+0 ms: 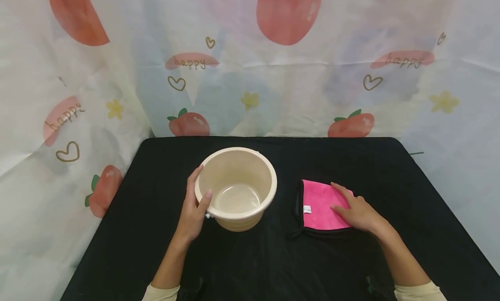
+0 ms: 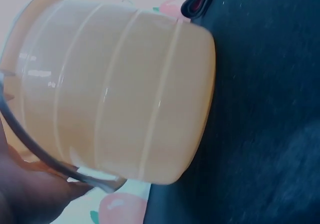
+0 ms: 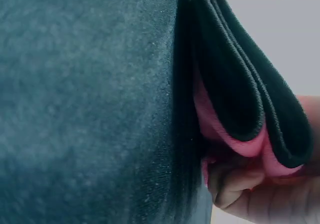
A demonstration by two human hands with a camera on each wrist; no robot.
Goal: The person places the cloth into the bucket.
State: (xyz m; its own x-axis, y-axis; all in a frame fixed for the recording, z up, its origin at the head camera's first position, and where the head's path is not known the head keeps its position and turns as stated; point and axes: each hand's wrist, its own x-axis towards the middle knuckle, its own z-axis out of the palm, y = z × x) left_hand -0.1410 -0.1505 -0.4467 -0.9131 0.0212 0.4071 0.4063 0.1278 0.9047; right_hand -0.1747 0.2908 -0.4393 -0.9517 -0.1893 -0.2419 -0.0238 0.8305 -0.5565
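A cream plastic bucket [image 1: 236,175] stands on the black-covered table, its mouth towards the head camera. My left hand [image 1: 194,212] grips its left rim, thumb over the edge. In the left wrist view the bucket's ribbed side [image 2: 115,89] fills much of the picture, with its handle [image 2: 45,154] hanging beside the hand. To the right lies a folded pink cloth [image 1: 322,205] with black edging and a small white label. My right hand [image 1: 357,212] holds its right side, thumb and index finger on top; the right wrist view shows fingers [image 3: 240,184] curled at the folded layers.
The black tablecloth [image 1: 265,266] covers the table out to its rounded far corners. A light curtain [image 1: 297,88] printed with fruit, hearts and "happy" hangs behind the table and along its left side.
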